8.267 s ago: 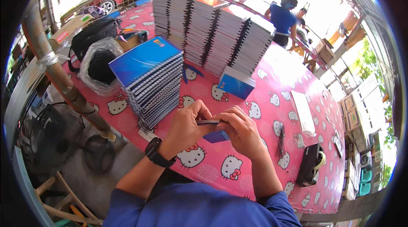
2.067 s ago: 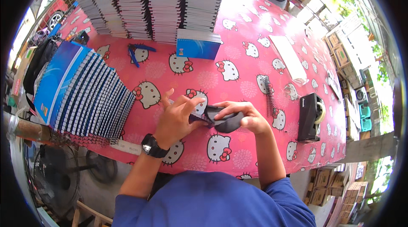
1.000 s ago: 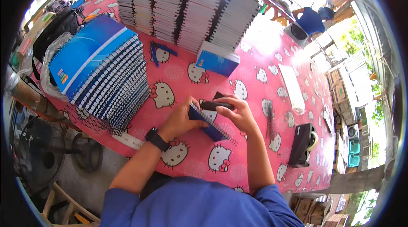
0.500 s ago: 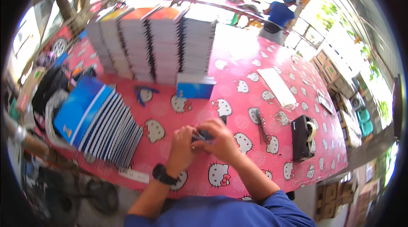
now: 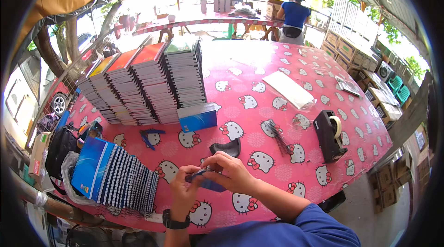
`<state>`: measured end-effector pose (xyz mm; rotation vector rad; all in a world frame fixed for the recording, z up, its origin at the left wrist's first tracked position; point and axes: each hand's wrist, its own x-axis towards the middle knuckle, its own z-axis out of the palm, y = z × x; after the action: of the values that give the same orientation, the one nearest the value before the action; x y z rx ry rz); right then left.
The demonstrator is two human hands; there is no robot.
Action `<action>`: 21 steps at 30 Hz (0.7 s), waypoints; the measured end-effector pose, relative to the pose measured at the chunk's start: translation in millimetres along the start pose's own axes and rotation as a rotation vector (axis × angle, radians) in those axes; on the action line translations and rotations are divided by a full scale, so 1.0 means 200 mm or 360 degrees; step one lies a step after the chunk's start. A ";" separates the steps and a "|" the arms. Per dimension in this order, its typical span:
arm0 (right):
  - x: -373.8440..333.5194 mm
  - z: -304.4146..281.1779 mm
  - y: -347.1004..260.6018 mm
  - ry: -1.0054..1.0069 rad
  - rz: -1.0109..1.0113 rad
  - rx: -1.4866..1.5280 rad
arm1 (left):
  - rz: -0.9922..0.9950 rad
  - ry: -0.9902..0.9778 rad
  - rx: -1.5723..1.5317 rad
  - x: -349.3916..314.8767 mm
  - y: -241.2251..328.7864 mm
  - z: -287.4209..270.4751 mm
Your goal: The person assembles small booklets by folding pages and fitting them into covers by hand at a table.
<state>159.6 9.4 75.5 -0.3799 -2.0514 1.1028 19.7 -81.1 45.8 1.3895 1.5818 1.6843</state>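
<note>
Close to the table's front edge, my left hand [image 5: 186, 186] and my right hand [image 5: 231, 170] meet, fingers pinched on a small blue notebook [image 5: 213, 185]. Its dark blue surface shows below my fingers; the rest is covered by them. Just beyond my right hand lies a black curved object [image 5: 226, 147], whose kind I cannot make out. Farther off, a small stack of blue notebooks [image 5: 199, 118] stands against the tall piles. Left of it are blue-handled pliers [image 5: 150, 138]. A loose black spiral coil [image 5: 278, 139] rests to the right of my hands.
A leaning row of blue spiral notebooks [image 5: 121, 177] is at the left. Tall notebook piles [image 5: 152, 87] stand behind. On the right are a black tape dispenser [image 5: 329, 138] and white sheets [image 5: 289, 89]. A person in blue [image 5: 294, 16] is at another table.
My view has tilted up and shifted. My hands have come nearer to me, with the blue notebook now showing between them. The black curved object lies uncovered beyond them.
</note>
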 end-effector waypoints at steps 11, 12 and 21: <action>0.02 -0.02 -0.06 -0.0053 -0.0322 -0.0084 | 0.0447 0.0161 0.0399 -0.07 0.09 -0.03; 0.03 0.00 -0.07 -0.0087 -0.0331 -0.0064 | 0.0452 0.0231 0.0406 -0.10 0.10 -0.04; 0.03 0.05 -0.15 -0.0202 -0.0365 -0.0217 | 0.0217 0.0288 0.0318 -0.14 0.17 -0.09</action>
<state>149.9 -10.3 99.5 -0.1391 -2.2255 0.8707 26.2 -121.8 69.6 1.5082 1.8356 1.8170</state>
